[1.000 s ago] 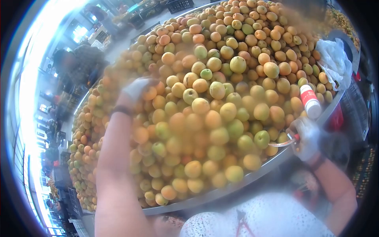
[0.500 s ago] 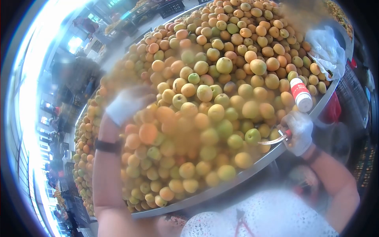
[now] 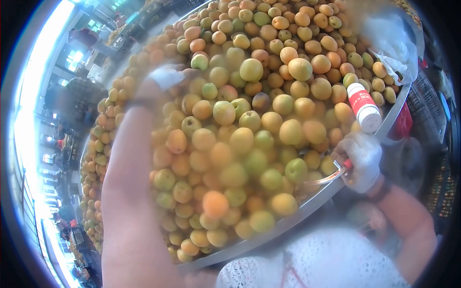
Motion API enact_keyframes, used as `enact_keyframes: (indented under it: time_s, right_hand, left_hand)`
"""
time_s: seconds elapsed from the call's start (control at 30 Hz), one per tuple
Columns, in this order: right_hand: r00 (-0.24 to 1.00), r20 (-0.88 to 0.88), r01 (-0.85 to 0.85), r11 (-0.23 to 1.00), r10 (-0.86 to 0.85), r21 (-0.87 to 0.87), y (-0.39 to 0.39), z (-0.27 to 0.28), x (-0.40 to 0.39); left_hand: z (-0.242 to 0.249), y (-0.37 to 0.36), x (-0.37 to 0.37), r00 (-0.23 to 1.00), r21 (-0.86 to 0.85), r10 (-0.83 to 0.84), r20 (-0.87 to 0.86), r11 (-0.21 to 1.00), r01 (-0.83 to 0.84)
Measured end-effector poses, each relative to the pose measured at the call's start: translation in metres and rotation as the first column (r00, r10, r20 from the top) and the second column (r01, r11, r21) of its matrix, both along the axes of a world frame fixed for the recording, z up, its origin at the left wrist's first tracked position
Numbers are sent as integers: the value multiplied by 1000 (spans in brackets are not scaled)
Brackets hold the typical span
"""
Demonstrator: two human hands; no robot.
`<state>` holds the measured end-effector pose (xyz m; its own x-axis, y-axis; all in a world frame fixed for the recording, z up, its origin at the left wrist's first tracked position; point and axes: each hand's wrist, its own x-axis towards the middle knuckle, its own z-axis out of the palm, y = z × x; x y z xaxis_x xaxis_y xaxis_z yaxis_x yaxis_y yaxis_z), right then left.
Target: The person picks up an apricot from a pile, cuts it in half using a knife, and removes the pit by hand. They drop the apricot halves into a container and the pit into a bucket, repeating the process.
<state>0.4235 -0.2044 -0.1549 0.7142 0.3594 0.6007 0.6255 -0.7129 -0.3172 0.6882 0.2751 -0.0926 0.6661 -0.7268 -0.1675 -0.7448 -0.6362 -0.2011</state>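
Note:
A large heap of apricots (image 3: 224, 113), yellow-orange with some greener ones, fills a metal-rimmed table (image 3: 331, 193). My left hand (image 3: 168, 78), in a white glove, reaches over the far left part of the heap. Its fingertips are smeared and lie close to several apricots, so whether they hold one cannot be told. At the table's near right rim, my right hand (image 3: 363, 157), also gloved in white, is closed round the red handle of a small curved knife (image 3: 329, 179). The blade points left over the apricots, beside a green one (image 3: 296, 170).
A white bottle with a red label (image 3: 364, 107) lies on the apricots just beyond my right hand. Clear plastic bags (image 3: 394, 48) rest at the right edge. Dark crates (image 3: 425, 103) stand right of the table. People (image 3: 85, 38) are in the blurred left background.
My left hand has moved farther away over the heap, its forearm now stretched across the left side. The right hand keeps the knife in nearly the same place. The view has shifted slightly.

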Motion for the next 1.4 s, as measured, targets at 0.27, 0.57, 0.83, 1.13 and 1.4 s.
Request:
enact_keyframes:
  time_s: [0.27,0.57,0.83,1.13,1.4]
  right_hand:
    - [1000,-22,-7,1000,8,9,-1,-5,0]
    - [997,-80,-12,997,18,80,-1,-8,-4]
    - [997,68,25,999,-24,-20,1,1,-7]
    - [998,66,10,995,-3,-101,-2,2,-11]
    - [986,-154,-61,998,65,27,-7,25,-41]
  left_hand:
    - [-25,-5,-19,989,-209,141,-50,967,-148]
    - [7,-13,-45,995,85,-20,101,996,12]
    - [36,8,-154,972,-101,36,230,995,-13]
    - [39,-30,-286,692,-590,638,-339,429,-684]
    - [30,-62,-334,648,-656,751,128,554,-513]
